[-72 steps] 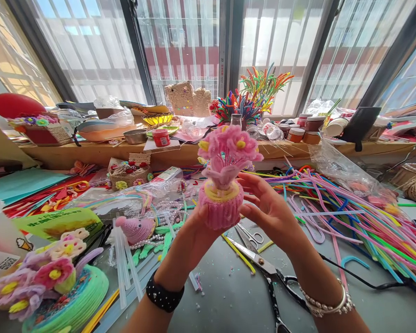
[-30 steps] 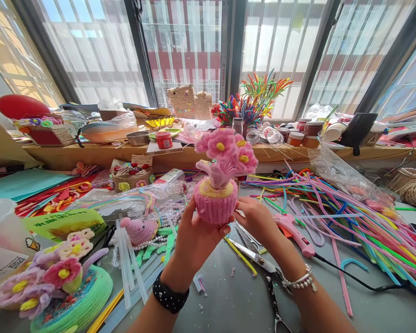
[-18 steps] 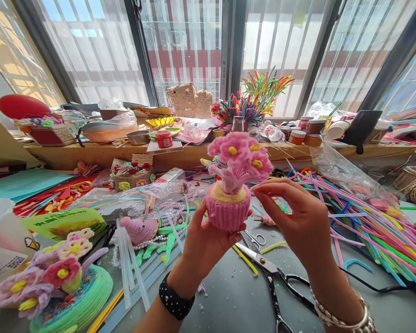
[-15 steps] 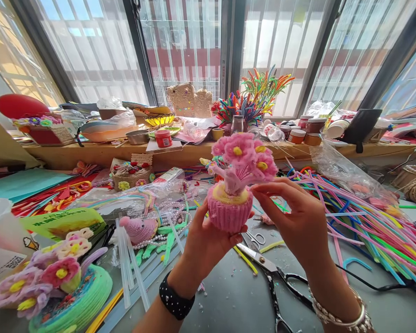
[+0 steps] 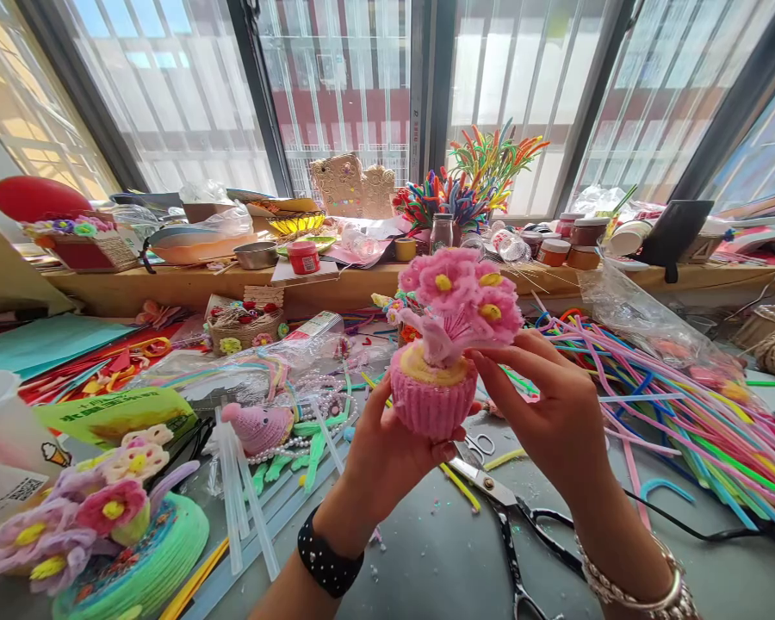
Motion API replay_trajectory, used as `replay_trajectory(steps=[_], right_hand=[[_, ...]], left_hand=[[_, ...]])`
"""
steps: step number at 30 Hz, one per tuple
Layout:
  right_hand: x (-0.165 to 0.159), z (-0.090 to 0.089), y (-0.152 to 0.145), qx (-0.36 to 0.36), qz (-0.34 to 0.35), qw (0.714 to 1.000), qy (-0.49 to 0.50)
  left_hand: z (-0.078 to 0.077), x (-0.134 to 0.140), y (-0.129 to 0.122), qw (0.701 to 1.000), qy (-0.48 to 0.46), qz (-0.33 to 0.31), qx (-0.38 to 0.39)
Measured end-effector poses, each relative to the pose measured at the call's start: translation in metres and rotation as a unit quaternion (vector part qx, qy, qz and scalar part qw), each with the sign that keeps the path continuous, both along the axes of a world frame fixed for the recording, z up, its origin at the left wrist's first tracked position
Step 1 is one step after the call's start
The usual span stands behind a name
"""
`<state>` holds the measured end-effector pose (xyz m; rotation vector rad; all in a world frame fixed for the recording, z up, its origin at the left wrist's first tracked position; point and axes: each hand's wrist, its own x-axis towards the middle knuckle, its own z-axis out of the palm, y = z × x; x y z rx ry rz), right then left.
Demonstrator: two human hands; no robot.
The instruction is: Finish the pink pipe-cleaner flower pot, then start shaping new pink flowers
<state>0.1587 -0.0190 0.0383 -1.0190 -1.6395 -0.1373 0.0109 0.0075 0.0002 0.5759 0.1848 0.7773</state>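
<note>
A pink pipe-cleaner flower pot [image 5: 432, 405] rests upright in my left hand [image 5: 378, 456], whose fingers wrap round its ribbed side and base. Fuzzy pink flowers [image 5: 449, 284] with yellow centres rise from its pale yellow top. Pink leaves [image 5: 440, 340] spread at the foot of the stems. My right hand [image 5: 548, 413] has thumb and forefinger pinched together at the right-hand leaf, just above the pot's rim; the fingertips partly hide that leaf. Under the hands lie large black-handled scissors [image 5: 494, 491], partly open, and a smaller pair of scissors [image 5: 481, 443] behind them.
Loose coloured pipe cleaners [image 5: 678, 413] pile up on the right. At left are clear glue sticks [image 5: 236, 499], a pink crocheted piece [image 5: 258, 428] and a green flower piece [image 5: 168, 551]. Paint jars [image 5: 555, 251] and a metal bowl [image 5: 257, 254] line the window ledge [image 5: 220, 288].
The flower pot has shifted slightly right and down and tilted a little, showing more of its yellow top. My right hand keeps its pinch beside the leaf.
</note>
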Motion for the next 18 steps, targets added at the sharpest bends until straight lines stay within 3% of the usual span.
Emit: replay_trajectory(steps=[14,18], right_hand=[[0.010,0.000,0.002,-0.094,0.019,0.994,-0.057],[0.010,-0.003,0.004,-0.174,0.073,0.981,-0.041]], left_hand=[[0.000,-0.002,0.001,1.000,0.012,0.009,-0.020],[0.000,-0.003,0.001,0.999,0.018,0.020,-0.041]])
